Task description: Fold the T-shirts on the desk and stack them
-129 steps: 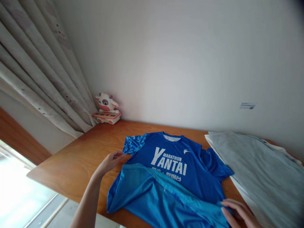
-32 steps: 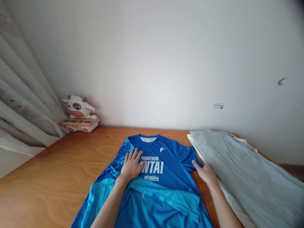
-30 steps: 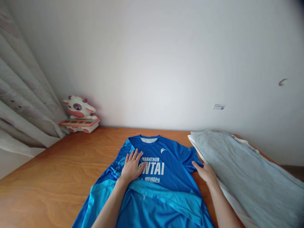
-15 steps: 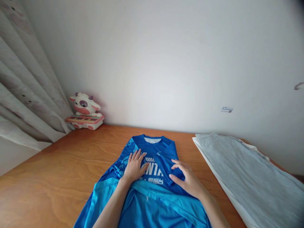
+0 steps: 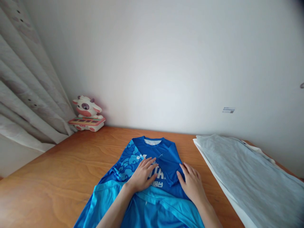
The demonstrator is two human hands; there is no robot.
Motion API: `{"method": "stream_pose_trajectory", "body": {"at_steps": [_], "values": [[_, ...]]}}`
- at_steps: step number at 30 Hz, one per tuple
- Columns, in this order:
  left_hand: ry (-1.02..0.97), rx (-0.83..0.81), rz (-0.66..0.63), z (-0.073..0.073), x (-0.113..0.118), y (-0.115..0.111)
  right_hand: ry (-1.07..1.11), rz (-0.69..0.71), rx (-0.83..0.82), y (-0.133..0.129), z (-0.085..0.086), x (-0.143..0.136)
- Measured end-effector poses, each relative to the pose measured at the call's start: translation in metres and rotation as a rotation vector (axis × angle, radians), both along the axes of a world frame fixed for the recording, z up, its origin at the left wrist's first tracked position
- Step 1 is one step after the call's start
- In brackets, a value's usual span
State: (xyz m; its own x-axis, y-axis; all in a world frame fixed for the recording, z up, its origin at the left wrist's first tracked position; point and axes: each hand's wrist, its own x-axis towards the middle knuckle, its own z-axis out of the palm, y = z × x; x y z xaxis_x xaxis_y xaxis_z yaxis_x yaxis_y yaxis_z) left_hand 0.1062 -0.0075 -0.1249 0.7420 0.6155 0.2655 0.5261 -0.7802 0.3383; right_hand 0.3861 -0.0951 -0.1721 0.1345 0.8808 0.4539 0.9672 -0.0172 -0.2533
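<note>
A blue printed T-shirt [image 5: 172,158] lies on the wooden surface with its collar away from me and white lettering on its chest. Both sleeves are laid inward over the front; the left one has a cloud pattern. Across its lower part lies a lighter blue piece of fabric [image 5: 106,191]; I cannot tell whether it belongs to the same shirt. My left hand [image 5: 142,175] rests over the chest print, fingers stretched out. At the shirt's right edge, beside the folded sleeve, my right hand [image 5: 192,180] lies with fingers spread, touching the cloth.
Grey and white folded clothes [image 5: 237,167] lie to the right on the wooden surface [image 5: 71,158]. A toy cow with a keyboard [image 5: 87,114] stands at the back left, near a curtain [image 5: 30,85]. Behind everything is a white wall [image 5: 161,69] with a small label [image 5: 228,110].
My left hand has slid right across the chest, uncovering the patterned left sleeve. My right hand has moved slightly right and come down flat at the shirt's edge.
</note>
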Motion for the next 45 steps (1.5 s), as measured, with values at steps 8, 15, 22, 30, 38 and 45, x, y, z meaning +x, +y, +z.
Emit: {"method": "stream_pose_trajectory", "body": {"at_steps": [8, 15, 22, 30, 38, 45], "values": [[-0.096, 0.154, 0.429, -0.016, -0.003, 0.019, 0.052, 0.099, -0.031, 0.01, 0.015, 0.005], [0.143, 0.1, 0.73, -0.023, -0.015, 0.025, 0.019, -0.169, -0.378, 0.068, 0.04, -0.038], [0.198, 0.051, 0.693, -0.019, -0.012, 0.02, 0.005, 0.103, -0.45, 0.061, 0.025, -0.055], [0.229, -0.048, 0.715, -0.005, -0.012, 0.036, -0.011, 0.009, -0.48, 0.068, 0.023, -0.042], [0.276, -0.08, 0.642, -0.009, -0.004, 0.065, -0.054, -0.024, -0.501, 0.087, 0.019, -0.021], [0.242, -0.078, 0.631, -0.018, 0.016, 0.076, -0.059, -0.052, -0.479, 0.104, 0.013, 0.005]]}}
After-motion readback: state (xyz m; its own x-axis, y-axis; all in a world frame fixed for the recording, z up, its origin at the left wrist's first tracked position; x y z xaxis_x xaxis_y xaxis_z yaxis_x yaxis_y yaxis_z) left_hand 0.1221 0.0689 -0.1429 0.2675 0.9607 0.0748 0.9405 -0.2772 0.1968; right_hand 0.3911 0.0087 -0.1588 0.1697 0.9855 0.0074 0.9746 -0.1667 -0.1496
